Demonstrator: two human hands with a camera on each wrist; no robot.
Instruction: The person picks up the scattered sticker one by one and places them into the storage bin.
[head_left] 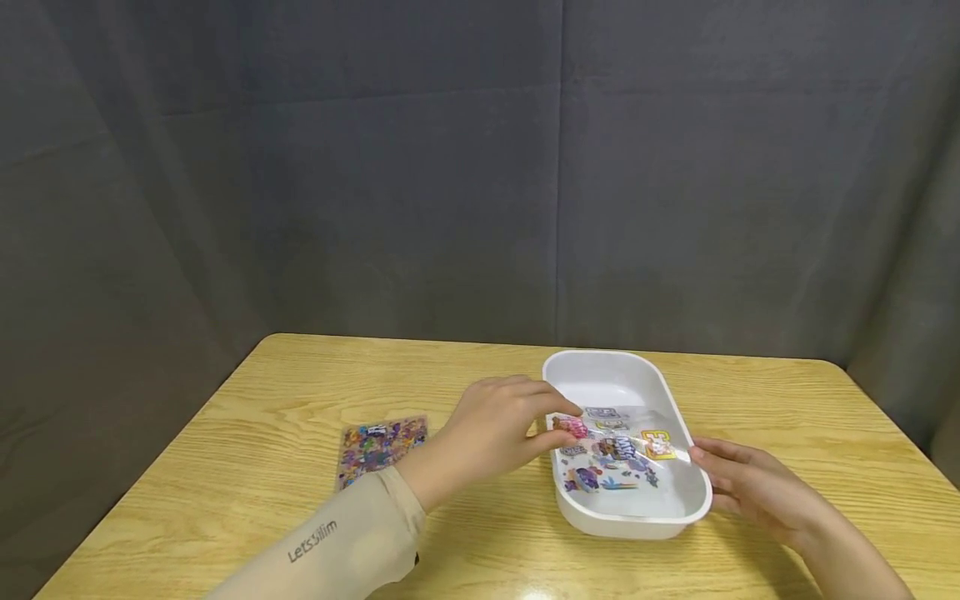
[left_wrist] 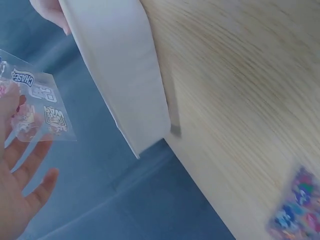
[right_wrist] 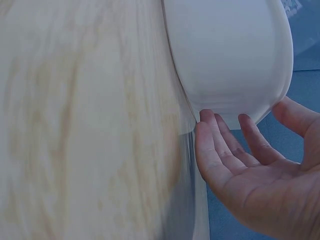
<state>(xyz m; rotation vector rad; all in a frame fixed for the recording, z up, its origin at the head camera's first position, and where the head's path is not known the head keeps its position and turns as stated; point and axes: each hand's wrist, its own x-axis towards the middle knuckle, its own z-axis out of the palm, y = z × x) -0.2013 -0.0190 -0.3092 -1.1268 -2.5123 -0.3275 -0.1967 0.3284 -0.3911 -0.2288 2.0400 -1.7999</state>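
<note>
A clear sheet of colourful stickers (head_left: 617, 448) lies over the opening of a white tray (head_left: 600, 358) with rounded corners. My left hand (head_left: 498, 429) pinches the sheet's left edge between thumb and index finger; in the left wrist view the other fingers are spread below the clear sheet (left_wrist: 44, 107). Against the tray's right side rests my right hand (head_left: 757, 487), thumb at the rim and fingertips along the outer wall. The right wrist view shows the tray wall (right_wrist: 230, 55) held between that thumb and the fingers (right_wrist: 212, 150). How deep the sheet sits is hard to tell.
On the wooden table (head_left: 300, 392), left of the tray, lies a flat square pack of multicoloured pieces (head_left: 381, 448), partly hidden by my left forearm. A dark grey curtain (head_left: 420, 208) hangs behind the table's far edge.
</note>
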